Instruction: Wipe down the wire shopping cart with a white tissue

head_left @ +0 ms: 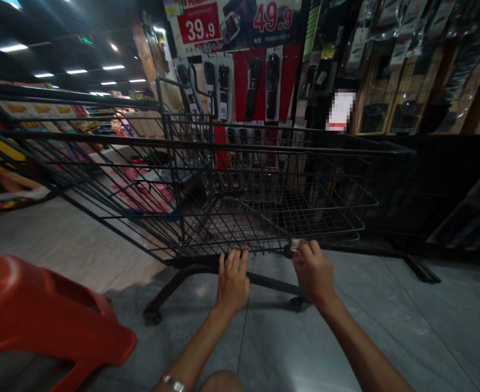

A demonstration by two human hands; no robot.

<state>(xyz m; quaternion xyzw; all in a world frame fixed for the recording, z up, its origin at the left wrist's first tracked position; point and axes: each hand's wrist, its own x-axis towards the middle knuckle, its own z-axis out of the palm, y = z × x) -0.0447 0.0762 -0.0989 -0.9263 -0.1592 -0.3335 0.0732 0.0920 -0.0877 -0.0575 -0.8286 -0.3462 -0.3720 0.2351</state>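
A dark wire shopping cart [240, 142] stands side-on before me. At its lower side rail, my left hand [233, 280] grips the frame with its fingers hooked over the bar. To the right, my right hand [314, 269] is closed on a small white cloth or tissue [297, 244]. The white piece lies at the cart's lower edge, close to the front end of the basket's bottom rail. Most of it is hidden by my fingers. One caster wheel [298, 302] shows just below my right hand and another wheel [152, 317] farther left.
An orange plastic stool [56, 310] stands at the left on grey floor tiles [276, 348]. Behind the cart is a wall display of packaged shavers [253, 87] with price signs [201, 27]. Pink goods [150, 196] and store shelves appear at the back left.
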